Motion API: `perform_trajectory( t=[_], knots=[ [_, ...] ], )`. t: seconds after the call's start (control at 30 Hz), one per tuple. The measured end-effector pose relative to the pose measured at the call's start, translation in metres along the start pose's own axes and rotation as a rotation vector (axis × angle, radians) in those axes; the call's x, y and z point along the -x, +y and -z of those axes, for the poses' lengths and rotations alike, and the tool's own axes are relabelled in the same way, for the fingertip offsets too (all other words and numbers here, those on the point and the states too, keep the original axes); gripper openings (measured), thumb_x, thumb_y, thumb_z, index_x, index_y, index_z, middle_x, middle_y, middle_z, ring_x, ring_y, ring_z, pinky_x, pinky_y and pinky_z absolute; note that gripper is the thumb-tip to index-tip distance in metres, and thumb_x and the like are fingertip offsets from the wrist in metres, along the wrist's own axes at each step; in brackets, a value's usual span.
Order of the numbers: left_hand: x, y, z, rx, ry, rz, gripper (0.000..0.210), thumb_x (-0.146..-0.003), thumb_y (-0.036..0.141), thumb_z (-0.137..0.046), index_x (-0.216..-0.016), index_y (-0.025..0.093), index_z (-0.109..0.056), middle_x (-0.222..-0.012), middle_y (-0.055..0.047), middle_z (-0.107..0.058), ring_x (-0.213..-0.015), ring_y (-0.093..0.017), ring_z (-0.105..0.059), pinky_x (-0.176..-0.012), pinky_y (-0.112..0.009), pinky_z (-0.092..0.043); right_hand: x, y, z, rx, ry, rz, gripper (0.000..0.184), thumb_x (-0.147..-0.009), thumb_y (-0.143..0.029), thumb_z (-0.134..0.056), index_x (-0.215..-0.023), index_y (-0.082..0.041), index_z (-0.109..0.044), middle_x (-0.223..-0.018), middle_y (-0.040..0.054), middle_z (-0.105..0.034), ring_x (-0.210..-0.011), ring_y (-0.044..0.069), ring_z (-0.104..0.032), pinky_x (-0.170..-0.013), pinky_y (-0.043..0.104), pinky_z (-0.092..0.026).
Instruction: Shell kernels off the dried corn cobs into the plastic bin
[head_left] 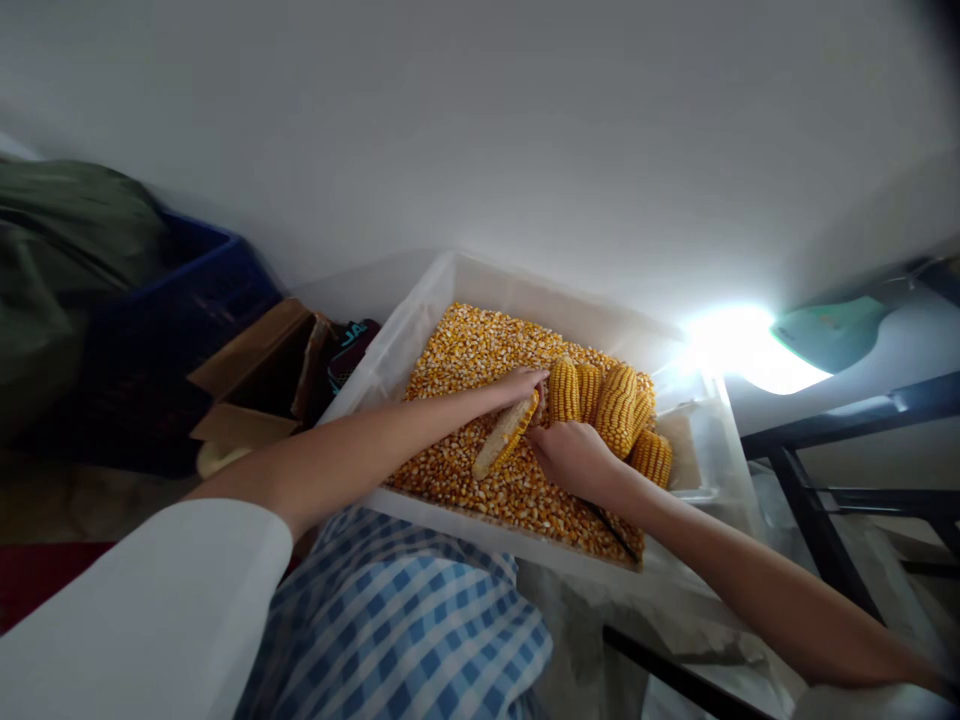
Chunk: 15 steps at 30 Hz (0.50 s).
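My left hand (519,386) is closed around the upper end of a corn cob (496,448), which tilts over the loose kernels. Pale bare core shows along one side of this cob, and yellow kernels remain along its edge. My right hand (574,455) is close beside it, fingers curled in toward the cob; what they grip is hidden. Several full ears of corn (616,405) lie just right of my hands. Beneath everything spreads a thick layer of loose corn kernels (472,345) in a translucent plastic bin (405,325).
A bright lamp with a green housing (832,335) shines at the right, above a dark metal frame (806,520). An open cardboard box (251,385) and a blue crate (187,320) stand left. A dark thin stick (613,532) lies at the bin's front. Blue checked cloth (420,620) covers my lap.
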<state>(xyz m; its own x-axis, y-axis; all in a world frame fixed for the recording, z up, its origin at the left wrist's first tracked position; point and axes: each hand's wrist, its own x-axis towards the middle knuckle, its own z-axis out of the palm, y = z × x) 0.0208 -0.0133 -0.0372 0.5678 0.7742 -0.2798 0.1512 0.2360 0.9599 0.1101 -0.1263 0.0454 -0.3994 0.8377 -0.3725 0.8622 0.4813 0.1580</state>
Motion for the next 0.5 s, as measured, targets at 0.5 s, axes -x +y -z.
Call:
perform_trajectory(
  t=[0.5],
  knots=[
    [0.014, 0.015, -0.008, -0.044, 0.096, 0.045, 0.039, -0.076, 0.043, -0.034, -0.053, 0.016, -0.048, -0.046, -0.005, -0.052, -0.047, -0.015, -0.051, -0.053, -0.025, -0.041, -0.006, -0.012, -0.006, 0.0, 0.0, -0.007, 0.021, -0.077, -0.015, -0.038, -0.084, -0.012, -0.058, -0.075, 0.0131, -0.062, -0.071, 0.021, -0.059, -0.06, 0.027, -0.04]
  ],
)
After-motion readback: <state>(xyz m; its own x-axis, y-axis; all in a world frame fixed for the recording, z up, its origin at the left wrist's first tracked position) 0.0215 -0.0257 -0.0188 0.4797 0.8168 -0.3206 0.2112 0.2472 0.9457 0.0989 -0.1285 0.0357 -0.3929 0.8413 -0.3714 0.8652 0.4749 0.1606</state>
